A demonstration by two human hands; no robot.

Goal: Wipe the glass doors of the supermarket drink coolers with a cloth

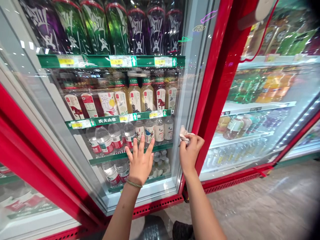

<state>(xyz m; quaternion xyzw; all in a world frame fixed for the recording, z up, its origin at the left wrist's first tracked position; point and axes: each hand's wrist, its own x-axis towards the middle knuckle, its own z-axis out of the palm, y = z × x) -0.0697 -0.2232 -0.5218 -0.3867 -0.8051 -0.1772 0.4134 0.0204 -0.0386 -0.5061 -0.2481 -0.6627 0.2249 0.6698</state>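
My left hand (140, 160) lies flat with fingers spread against the glass door (82, 160) of a red drinks cooler, at the height of the water bottles (130, 133). My right hand (190, 151) is closed on a small crumpled white cloth (183, 134) and presses it to the right edge of the same glass, beside the red door frame (215, 86).
Inside the cooler are shelves of tea bottles (135, 96) and dark purple and green bottles (120, 26), with green price rails (110, 61). A second glass-fronted cooler (262, 110) stands to the right. Grey floor (270, 206) lies below right.
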